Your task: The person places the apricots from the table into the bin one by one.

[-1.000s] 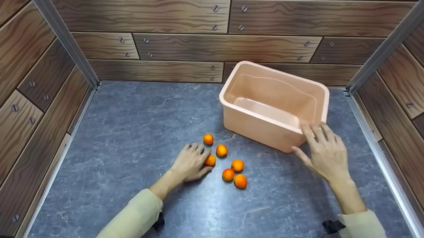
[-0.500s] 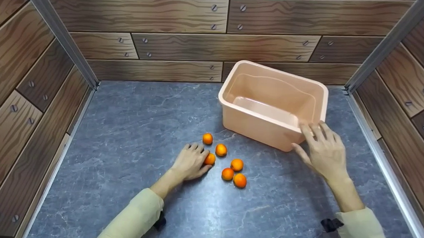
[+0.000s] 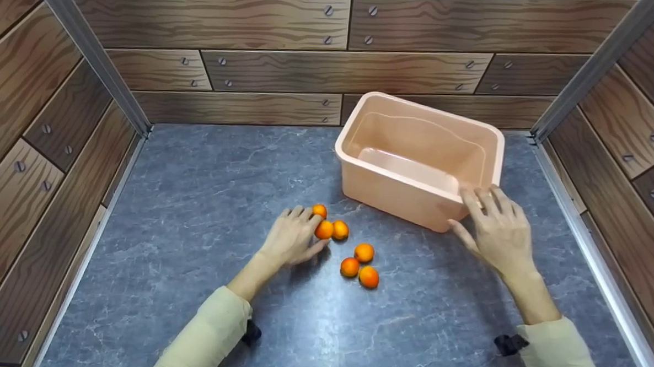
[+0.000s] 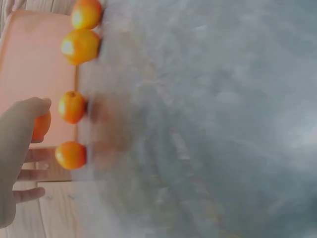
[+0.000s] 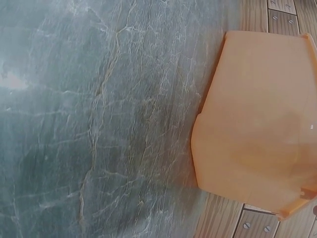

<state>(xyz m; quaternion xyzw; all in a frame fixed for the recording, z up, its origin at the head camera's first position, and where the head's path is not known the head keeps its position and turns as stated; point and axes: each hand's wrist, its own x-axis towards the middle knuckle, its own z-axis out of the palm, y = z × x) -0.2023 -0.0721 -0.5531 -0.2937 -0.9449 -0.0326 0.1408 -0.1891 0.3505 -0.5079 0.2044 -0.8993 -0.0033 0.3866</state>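
Note:
My left hand pinches a small orange between thumb and fingers. In the left wrist view this held orange appears raised off the surface. Close to the fingers lie one orange behind and another orange to the right. Nearer the front, three more sit in a cluster, among them the lower right orange. My right hand grips the near right corner of a peach plastic tub, fingers over its rim and thumb against the outer wall. The tub's visible inside holds nothing.
A grey-blue marbled surface spans the workspace. Wood-patterned panels close it in at the back and both sides, with metal strips along the corners. The tub stands near the back right.
My left hand has lifted the orange and moved it slightly away from me, toward the two oranges behind. My right hand has stayed at the tub's corner.

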